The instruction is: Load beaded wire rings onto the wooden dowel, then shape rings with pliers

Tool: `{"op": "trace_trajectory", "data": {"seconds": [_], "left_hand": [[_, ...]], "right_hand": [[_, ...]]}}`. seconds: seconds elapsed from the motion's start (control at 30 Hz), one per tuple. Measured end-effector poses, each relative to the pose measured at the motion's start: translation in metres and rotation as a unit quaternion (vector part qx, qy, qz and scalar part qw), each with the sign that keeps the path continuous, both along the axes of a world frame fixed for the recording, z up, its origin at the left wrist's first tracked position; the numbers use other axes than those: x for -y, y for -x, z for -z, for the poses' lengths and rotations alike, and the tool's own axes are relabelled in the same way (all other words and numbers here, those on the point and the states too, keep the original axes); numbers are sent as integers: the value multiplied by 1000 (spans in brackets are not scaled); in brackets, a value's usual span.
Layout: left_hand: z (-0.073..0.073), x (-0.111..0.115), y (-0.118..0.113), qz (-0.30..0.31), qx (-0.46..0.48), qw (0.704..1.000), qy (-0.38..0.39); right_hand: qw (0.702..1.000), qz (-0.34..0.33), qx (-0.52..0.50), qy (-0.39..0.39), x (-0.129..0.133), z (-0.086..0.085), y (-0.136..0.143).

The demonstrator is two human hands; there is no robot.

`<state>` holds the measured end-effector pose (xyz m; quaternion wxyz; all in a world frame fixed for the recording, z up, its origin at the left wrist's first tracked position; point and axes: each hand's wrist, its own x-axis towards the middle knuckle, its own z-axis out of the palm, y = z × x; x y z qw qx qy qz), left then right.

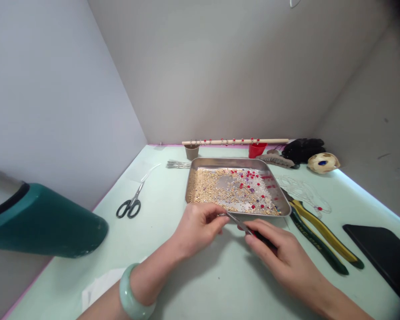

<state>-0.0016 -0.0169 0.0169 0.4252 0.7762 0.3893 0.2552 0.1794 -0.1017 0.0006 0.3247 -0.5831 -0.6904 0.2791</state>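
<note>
My left hand (200,224), with a green bangle (131,291) at the wrist, is closed in a pinch at the tray's near edge. A small silvery wire piece (222,215) shows at its fingertips, mostly hidden. My right hand (280,253) is wrapped round slim pliers (240,223) with grey jaws and dark handles touched with red. Their tip points left and meets the left fingertips. Just behind both hands, the metal tray (190,180) holds gold beads (203,184), clear beads (263,178) and some red ones (242,186).
Black scissors (130,207) lie left; a large green bottle (50,222) leans in beyond them. Bigger yellow-green pliers (320,231) and a black flat object (382,253) lie right. Behind the tray, a wooden rod (270,142) with rings rests on a brown cup (192,153) and a red cup (256,150).
</note>
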Motion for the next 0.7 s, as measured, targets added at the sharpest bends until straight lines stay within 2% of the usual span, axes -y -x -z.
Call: {"op": "trace_trajectory", "data": {"seconds": [0.13,0.2,0.27,0.33,0.47,0.6,0.7], "left_hand": [[4,2,-1,-15,-12,989,-149],[5,2,-1,-19,-6,985,-172],[4,2,-2,-17,-2,988,-151],[1,1,-2,-10,3,996,-89],[-7,-1,1,5,30,994,103],[-11,-8,9,70,82,960,257],[-11,-14,19,142,106,918,355]], "right_hand": [[999,-1,10,-33,0,6,0],[998,1,18,-56,0,10,0],[996,-3,25,-83,0,13,0],[993,-13,31,-115,0,15,-1],[982,-37,54,-175,-3,16,-4],[971,-58,69,-221,-3,15,-6],[964,-99,78,-235,-1,11,-6]]}}
